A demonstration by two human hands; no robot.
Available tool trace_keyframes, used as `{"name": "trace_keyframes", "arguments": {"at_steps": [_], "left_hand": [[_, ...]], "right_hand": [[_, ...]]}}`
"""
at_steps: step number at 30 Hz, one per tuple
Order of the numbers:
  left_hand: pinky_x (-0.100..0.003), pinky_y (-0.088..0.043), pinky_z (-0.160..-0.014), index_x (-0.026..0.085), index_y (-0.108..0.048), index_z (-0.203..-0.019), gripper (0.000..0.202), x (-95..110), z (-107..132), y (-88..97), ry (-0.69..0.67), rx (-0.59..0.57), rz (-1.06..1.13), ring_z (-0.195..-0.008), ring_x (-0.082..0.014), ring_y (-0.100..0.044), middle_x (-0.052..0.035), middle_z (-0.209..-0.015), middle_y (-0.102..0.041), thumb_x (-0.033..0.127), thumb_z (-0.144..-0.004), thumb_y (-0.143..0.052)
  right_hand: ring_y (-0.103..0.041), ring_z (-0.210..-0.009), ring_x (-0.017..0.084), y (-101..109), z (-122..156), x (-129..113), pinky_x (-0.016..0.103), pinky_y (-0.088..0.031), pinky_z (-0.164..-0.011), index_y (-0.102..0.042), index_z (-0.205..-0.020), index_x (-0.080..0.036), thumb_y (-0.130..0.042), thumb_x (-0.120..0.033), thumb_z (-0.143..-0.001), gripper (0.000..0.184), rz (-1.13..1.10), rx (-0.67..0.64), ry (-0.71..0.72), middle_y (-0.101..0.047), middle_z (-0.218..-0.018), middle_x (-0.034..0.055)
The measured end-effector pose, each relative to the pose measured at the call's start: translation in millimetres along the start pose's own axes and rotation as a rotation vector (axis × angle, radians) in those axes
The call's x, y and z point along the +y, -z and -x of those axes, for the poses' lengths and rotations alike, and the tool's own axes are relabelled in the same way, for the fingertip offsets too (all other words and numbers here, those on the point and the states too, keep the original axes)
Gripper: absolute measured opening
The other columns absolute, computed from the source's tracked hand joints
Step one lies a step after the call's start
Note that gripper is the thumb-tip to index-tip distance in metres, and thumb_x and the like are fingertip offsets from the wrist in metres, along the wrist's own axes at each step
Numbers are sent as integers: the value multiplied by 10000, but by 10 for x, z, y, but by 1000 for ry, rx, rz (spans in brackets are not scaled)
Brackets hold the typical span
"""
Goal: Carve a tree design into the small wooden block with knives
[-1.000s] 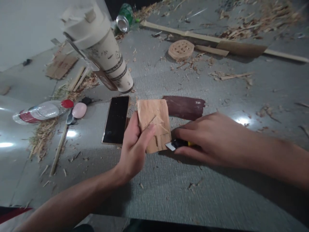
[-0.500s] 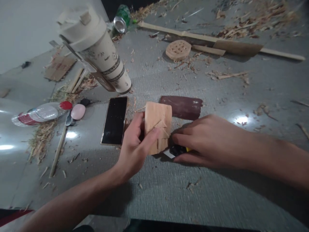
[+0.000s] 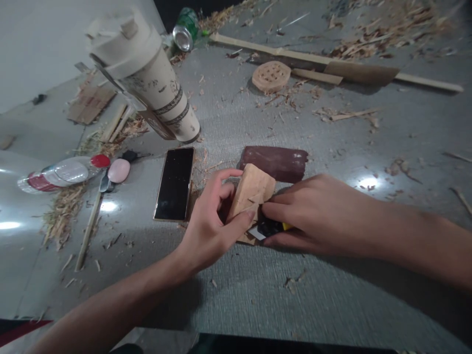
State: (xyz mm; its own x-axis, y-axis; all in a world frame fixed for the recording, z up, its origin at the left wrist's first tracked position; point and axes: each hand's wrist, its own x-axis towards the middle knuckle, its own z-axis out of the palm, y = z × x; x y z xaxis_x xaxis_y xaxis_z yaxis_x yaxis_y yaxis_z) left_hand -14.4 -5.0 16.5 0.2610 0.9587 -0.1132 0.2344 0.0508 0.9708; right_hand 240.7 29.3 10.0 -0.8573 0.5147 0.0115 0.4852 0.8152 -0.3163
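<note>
My left hand (image 3: 212, 223) is closed around a pale carved wood block (image 3: 254, 187), its thumb across the near face and its fingers behind. Shallow cuts and raised slivers mark the block's surface. From the right, my right hand (image 3: 313, 214) grips a utility knife (image 3: 271, 227) with a black and yellow body, most of it hidden in the palm. The short blade points left, low beside the block and my left thumb; whether it touches the wood I cannot tell. Just behind the block lies a dark brown, flat strip (image 3: 275, 162).
A phone (image 3: 174, 184) lies left of my hands, with a tall tumbler (image 3: 165, 93) behind it. Farther left are a plastic bottle (image 3: 68, 173) and a pink oval object (image 3: 119, 170). Toward the back lie a carved wooden disc (image 3: 272, 76), long sticks (image 3: 429, 82), a green can (image 3: 185, 29) and shavings.
My left hand has turned the wood block, so it now leans to the right with another face showing. My right hand and the knife have barely moved.
</note>
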Motion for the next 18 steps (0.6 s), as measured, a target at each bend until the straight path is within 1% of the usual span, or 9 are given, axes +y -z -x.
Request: {"name": "trace_keyframes", "arguments": {"at_steps": [3,5,8,12,14,18], "left_hand": [[-303,-424,-600,303,-599,-1402,467,-7,5,7,-37,42,-34,-659,-155,-529,59,-815,-618,246,-983,-798],[-311,-426,-616,291,-617,-1362,426,-15,3,5,-57,90,-33,-671,-155,-527,63,-814,-590,240,-981,-802],[-323,-480,-678,285,-632,-1323,389,-30,-3,-2,-70,182,10,-737,-167,-578,50,-857,-607,248,-984,-820],[-323,-515,-739,282,-672,-1232,322,-68,-8,3,-76,347,5,-837,-183,-613,25,-930,-595,257,-964,-848],[-324,-526,-758,280,-682,-1241,325,-95,-10,16,-98,391,4,-871,-187,-632,13,-972,-623,254,-963,-850],[-321,-539,-776,297,-683,-1312,375,-146,-16,32,-182,431,42,-879,-173,-644,9,-1007,-665,282,-993,-879]], "right_hand": [[-710,-682,210,-9,1,11,377,-249,-633,-732,-1069,-243,-649,-587,-1169,368,-12,0,-2,-785,-837,2],[-722,-694,215,-4,-2,13,373,-260,-635,-730,-1079,-240,-656,-582,-1164,360,-15,-6,-6,-790,-845,7],[-739,-693,218,12,-6,10,371,-261,-631,-722,-1068,-240,-652,-577,-1165,357,-21,-14,-17,-793,-841,8],[-735,-684,211,10,2,11,359,-278,-634,-746,-1079,-242,-663,-559,-1156,337,-34,4,-17,-797,-819,10],[-717,-668,200,2,9,14,349,-286,-642,-762,-1078,-244,-689,-541,-1141,313,-40,21,-17,-797,-806,7],[-694,-647,180,-10,15,14,339,-269,-643,-788,-1097,-248,-711,-507,-1131,273,-49,32,-25,-789,-792,-5]]}}
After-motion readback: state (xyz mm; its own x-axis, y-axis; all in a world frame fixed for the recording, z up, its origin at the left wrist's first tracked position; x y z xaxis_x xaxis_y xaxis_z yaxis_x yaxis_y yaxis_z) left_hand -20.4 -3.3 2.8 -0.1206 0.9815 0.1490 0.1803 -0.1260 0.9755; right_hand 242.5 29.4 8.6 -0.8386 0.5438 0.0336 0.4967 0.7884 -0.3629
